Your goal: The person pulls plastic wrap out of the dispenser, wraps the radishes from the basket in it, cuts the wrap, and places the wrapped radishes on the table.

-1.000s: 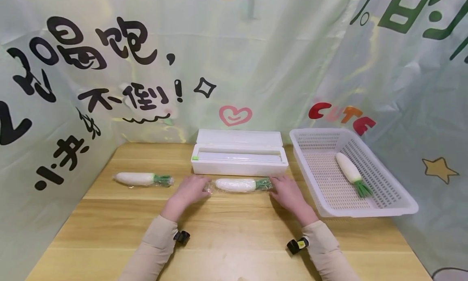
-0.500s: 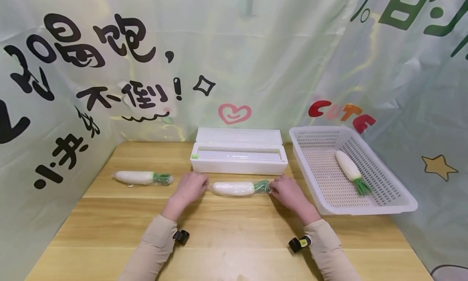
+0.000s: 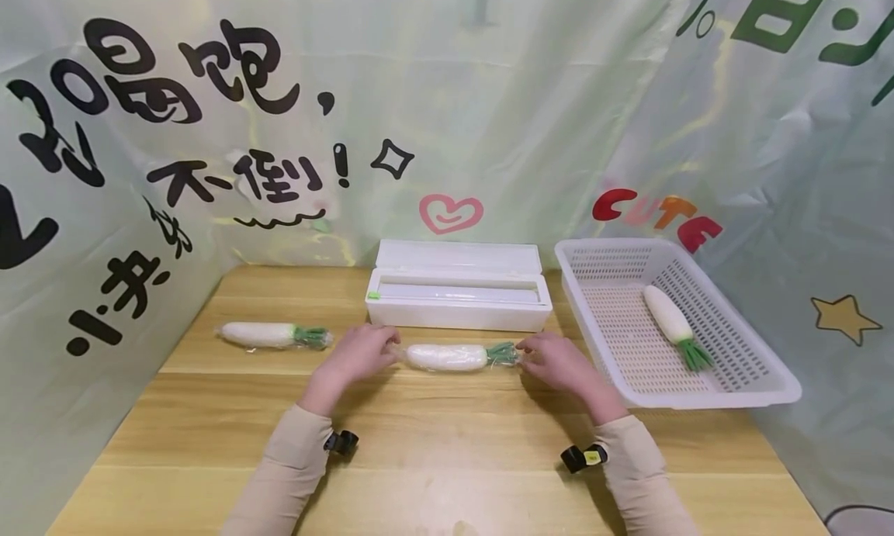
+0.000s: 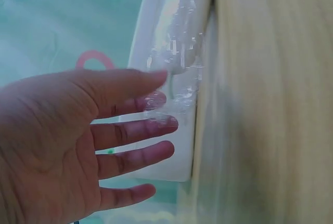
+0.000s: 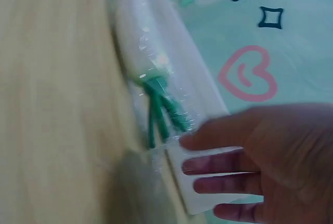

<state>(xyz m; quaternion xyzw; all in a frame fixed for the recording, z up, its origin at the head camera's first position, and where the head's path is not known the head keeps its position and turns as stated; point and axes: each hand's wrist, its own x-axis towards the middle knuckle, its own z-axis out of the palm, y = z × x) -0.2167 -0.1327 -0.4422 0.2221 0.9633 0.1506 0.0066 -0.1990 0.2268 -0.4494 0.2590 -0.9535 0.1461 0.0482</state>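
A white radish with green leaf stubs [image 3: 447, 357], wrapped in clear film, lies across the table between my two hands. At its root end is my left hand [image 3: 358, 356]; in the left wrist view its fingers [image 4: 132, 159] are straight, and the film end [image 4: 177, 96] lies by the thumb and fingertips. My right hand [image 3: 562, 363] is at the leafy end. Its fingers [image 5: 229, 184] are extended in the right wrist view, with the thumb close to the film round the green stubs [image 5: 162, 107]. Whether that thumb touches the film is unclear.
Behind the radish stands an open white film-cutter box [image 3: 457, 315] with a roll inside. Another wrapped radish [image 3: 272, 335] lies on the left of the wooden table [image 3: 447, 458]. A white plastic basket [image 3: 712, 401] at right holds an unwrapped radish [image 3: 669, 315].
The wrapped radish shifted slightly left and toward me, then stayed about there. Both hands had fingers closed at the film ends half a second ago; the fingers are now spread looser. The view tilted slightly.
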